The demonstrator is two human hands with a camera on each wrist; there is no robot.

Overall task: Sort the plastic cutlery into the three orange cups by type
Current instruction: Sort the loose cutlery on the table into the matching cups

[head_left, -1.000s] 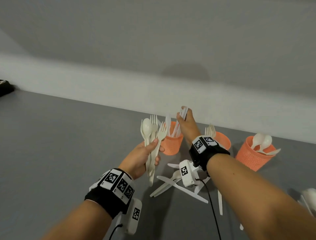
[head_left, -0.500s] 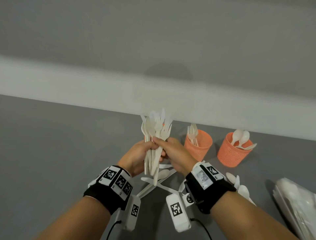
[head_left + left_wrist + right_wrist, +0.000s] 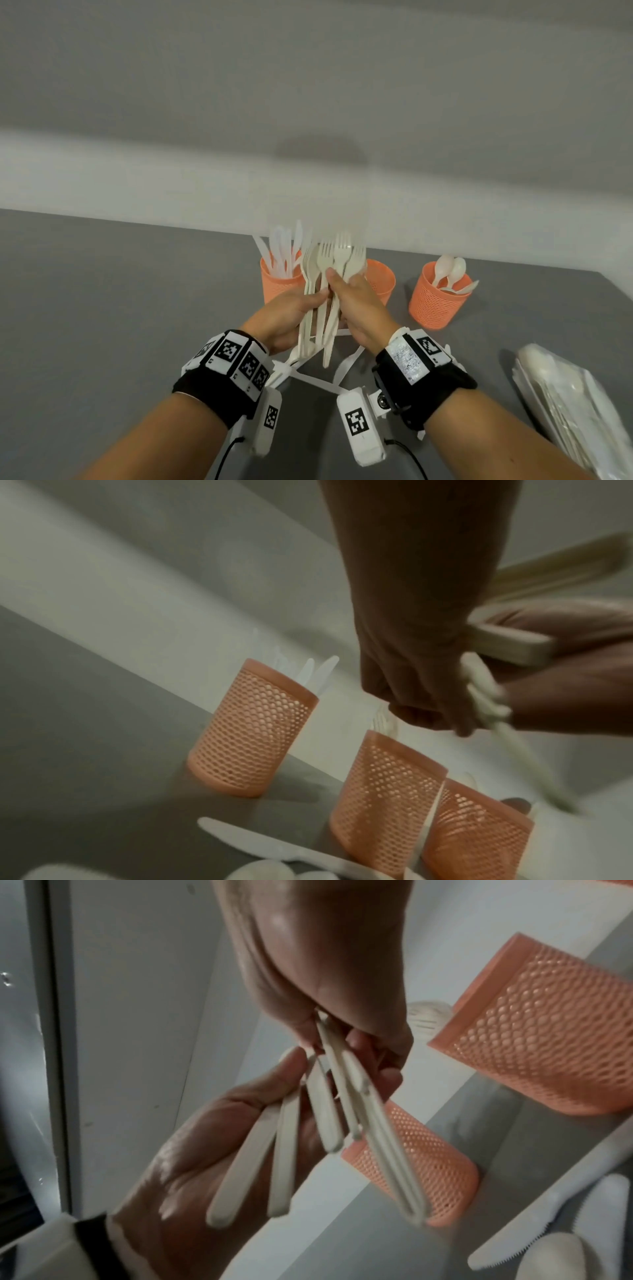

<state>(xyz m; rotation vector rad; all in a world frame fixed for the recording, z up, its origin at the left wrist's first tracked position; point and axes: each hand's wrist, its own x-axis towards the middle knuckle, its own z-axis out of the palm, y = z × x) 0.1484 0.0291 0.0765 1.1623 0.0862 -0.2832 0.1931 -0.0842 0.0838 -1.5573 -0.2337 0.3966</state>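
Bundle: a bundle of forks and spoons (image 3: 320, 294) is held above the tabletop (image 3: 120, 308), just in front of the cups.
Axis: long axis near upright, heads up and away, handles down toward the person.
Left hand: the left hand (image 3: 286, 317) has its fingers curled loosely round the handles.
Right hand: the right hand (image 3: 359, 311) pinches fork handles in the bundle, thumb on top.
Done: the left cup (image 3: 279, 286) holds knives, the middle cup (image 3: 380, 284) forks, the right cup (image 3: 435, 301) spoons.
Left: the bundle, and loose knives and spoons (image 3: 308, 373) lying on the tabletop.
Progress: roughly midway, as a judgement.
Beside: a clear packet (image 3: 575, 401) at the right.
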